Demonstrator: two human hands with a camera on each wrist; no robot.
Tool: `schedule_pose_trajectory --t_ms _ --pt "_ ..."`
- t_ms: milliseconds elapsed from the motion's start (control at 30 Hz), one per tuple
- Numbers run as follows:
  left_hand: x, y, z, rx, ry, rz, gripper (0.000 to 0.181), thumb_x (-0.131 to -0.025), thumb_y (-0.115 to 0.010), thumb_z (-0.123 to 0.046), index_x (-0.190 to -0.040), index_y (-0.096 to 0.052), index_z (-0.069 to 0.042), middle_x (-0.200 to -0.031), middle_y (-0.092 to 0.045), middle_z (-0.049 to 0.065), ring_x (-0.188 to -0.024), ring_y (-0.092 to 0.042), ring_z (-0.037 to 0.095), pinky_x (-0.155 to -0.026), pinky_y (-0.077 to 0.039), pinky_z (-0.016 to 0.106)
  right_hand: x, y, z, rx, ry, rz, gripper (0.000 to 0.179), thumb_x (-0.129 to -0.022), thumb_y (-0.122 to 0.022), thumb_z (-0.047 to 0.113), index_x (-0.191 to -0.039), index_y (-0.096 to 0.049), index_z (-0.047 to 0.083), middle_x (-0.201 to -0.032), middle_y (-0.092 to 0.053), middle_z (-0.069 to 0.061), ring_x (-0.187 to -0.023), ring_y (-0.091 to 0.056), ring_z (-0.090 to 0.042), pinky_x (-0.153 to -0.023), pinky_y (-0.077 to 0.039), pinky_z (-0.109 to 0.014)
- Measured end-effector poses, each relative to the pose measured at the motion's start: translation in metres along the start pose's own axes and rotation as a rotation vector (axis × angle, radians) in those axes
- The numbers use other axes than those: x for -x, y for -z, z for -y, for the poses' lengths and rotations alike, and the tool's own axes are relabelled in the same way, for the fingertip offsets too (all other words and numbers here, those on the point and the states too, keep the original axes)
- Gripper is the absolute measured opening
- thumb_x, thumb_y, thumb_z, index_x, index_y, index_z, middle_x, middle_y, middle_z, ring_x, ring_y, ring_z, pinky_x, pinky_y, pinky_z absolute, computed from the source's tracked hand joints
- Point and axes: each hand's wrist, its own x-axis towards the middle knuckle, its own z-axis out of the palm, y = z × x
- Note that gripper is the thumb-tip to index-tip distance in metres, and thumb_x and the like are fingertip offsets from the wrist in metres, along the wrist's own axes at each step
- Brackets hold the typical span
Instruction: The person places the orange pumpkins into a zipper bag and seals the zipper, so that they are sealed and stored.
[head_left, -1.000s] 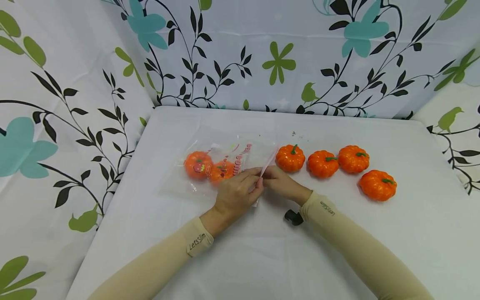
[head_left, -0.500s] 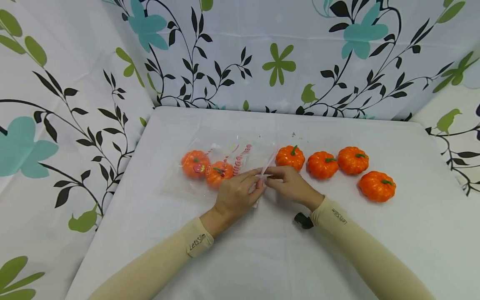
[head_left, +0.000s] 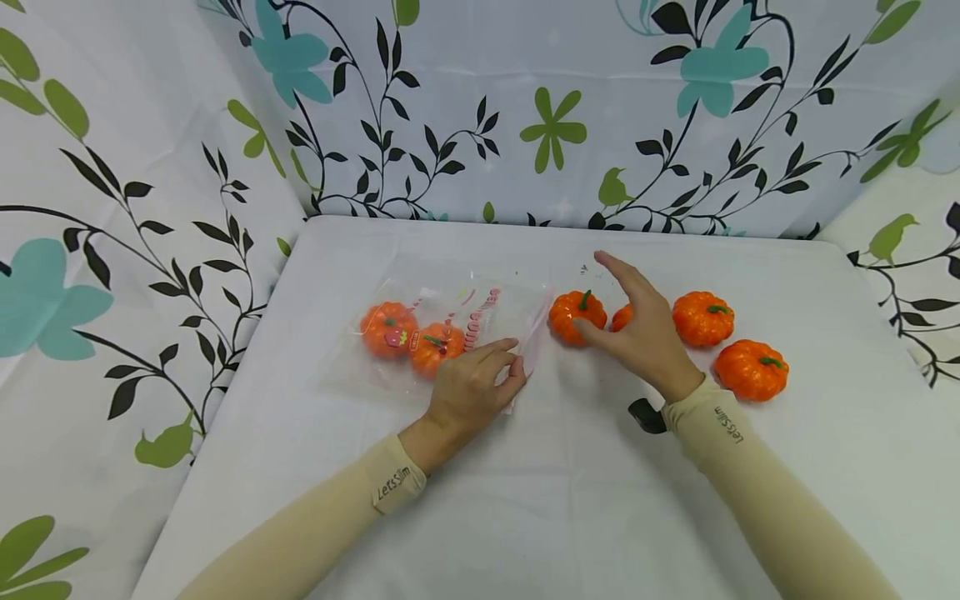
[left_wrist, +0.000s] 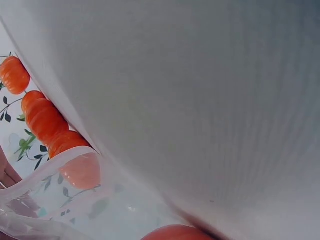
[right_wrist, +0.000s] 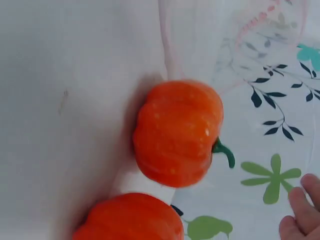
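Note:
A clear zip bag with red print lies on the table, holding two small orange pumpkins with green stems. My left hand pinches the bag near its mouth; the left wrist view shows the pinkish bag rim raised and parted. My right hand is spread, thumb and fingers apart, over the nearest loose pumpkin. Whether the thumb touches it, I cannot tell. This pumpkin fills the middle of the right wrist view. A second pumpkin is mostly hidden behind the right hand.
Two more pumpkins, one farther back and one nearer, sit right of the right hand. A small black object shows at the right wrist. The white table is backed by a leaf-patterned cloth.
My right hand has let go of the bag's mouth, moved right and opened out over the loose pumpkins. The left hand has stayed at the bag.

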Motion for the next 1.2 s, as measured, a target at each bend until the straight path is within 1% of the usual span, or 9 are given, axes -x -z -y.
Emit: schedule_pose_trajectory --t_ms 100,167,233,367,500,600,700,1000,1200 --pt "0.001 -0.001 0.000 0.001 0.001 -0.008 0.004 -0.082 -0.074 -0.007 -0.079 -0.075 -0.003 -0.096 -0.077 0.010 -0.077 -0.075 0.019 -0.068 -0.061 0.029 -0.004 0.003 -0.003 0.060 -0.091 0.089 0.102 -0.078 -0.086 0.038 -0.161 -0.030 0.021 -0.162 -0.033 -0.003 -0.147 -0.032 -0.030 -0.112 -0.032 -0.064" --pt "0.002 -0.001 0.000 0.002 0.003 -0.009 0.004 -0.082 -0.074 -0.007 -0.079 -0.075 -0.004 -0.095 -0.077 0.009 -0.077 -0.075 0.019 -0.068 -0.061 0.029 -0.007 0.003 -0.006 0.110 -0.152 0.153 0.111 -0.074 -0.088 0.046 -0.162 -0.024 0.020 -0.164 -0.029 -0.007 -0.149 -0.027 -0.033 -0.112 -0.030 -0.066" --pt "0.002 -0.001 0.000 0.006 0.006 -0.008 0.005 -0.083 -0.074 -0.007 -0.079 -0.075 -0.004 -0.096 -0.077 0.010 -0.077 -0.075 0.019 -0.068 -0.061 0.029 -0.009 0.001 -0.009 0.164 -0.195 0.213 0.117 -0.072 -0.088 0.051 -0.163 -0.022 0.018 -0.164 -0.028 -0.010 -0.150 -0.023 -0.038 -0.114 -0.026 -0.066" --pt "0.002 -0.001 -0.001 0.009 0.009 -0.007 0.005 -0.083 -0.073 -0.007 -0.080 -0.075 -0.004 -0.096 -0.077 0.010 -0.077 -0.075 0.019 -0.068 -0.061 0.029 -0.013 -0.003 -0.018 0.276 -0.224 0.307 0.119 -0.069 -0.088 0.055 -0.160 -0.027 0.008 -0.161 -0.032 -0.019 -0.150 -0.020 -0.043 -0.117 -0.018 -0.064" --pt "0.001 0.000 -0.001 0.013 0.011 -0.006 0.005 -0.083 -0.073 -0.007 -0.080 -0.075 -0.004 -0.096 -0.077 0.010 -0.077 -0.075 0.019 -0.068 -0.061 0.029 -0.014 -0.008 -0.023 0.387 -0.213 0.359 0.116 -0.067 -0.087 0.059 -0.155 -0.036 0.001 -0.156 -0.039 -0.023 -0.149 -0.020 -0.043 -0.119 -0.014 -0.061" --pt "0.001 0.000 -0.002 0.020 0.013 -0.002 0.006 -0.084 -0.072 -0.008 -0.080 -0.075 -0.004 -0.096 -0.077 0.010 -0.078 -0.076 0.019 -0.067 -0.061 0.029 -0.014 -0.011 -0.026 0.450 -0.193 0.372 0.114 -0.068 -0.086 0.060 -0.151 -0.041 -0.003 -0.152 -0.044 -0.023 -0.149 -0.021 -0.043 -0.121 -0.013 -0.059" --pt "0.001 0.000 -0.001 0.027 0.015 -0.002 0.007 -0.084 -0.072 -0.008 -0.080 -0.075 -0.004 -0.096 -0.077 0.010 -0.077 -0.076 0.019 -0.066 -0.061 0.028 -0.013 -0.014 -0.027 0.473 -0.181 0.365 0.108 -0.069 -0.087 0.057 -0.148 -0.045 -0.005 -0.148 -0.049 -0.024 -0.148 -0.024 -0.043 -0.121 -0.013 -0.057" --pt "0.002 -0.002 -0.001 0.027 0.017 -0.001 0.009 -0.085 -0.071 -0.008 -0.079 -0.076 -0.003 -0.096 -0.077 0.009 -0.076 -0.075 0.019 -0.067 -0.060 0.028 -0.010 -0.019 -0.029 0.492 -0.152 0.318 0.086 -0.075 -0.087 0.045 -0.138 -0.055 -0.004 -0.137 -0.058 -0.024 -0.143 -0.035 -0.042 -0.122 -0.016 -0.052" --pt "0.003 -0.002 -0.001 0.022 0.015 0.003 0.009 -0.085 -0.072 -0.009 -0.080 -0.076 -0.003 -0.096 -0.077 0.009 -0.078 -0.075 0.019 -0.068 -0.061 0.028 -0.006 -0.018 -0.026 0.472 -0.128 0.292 0.082 -0.075 -0.087 0.042 -0.135 -0.057 -0.005 -0.134 -0.061 -0.025 -0.139 -0.040 -0.042 -0.122 -0.018 -0.051"
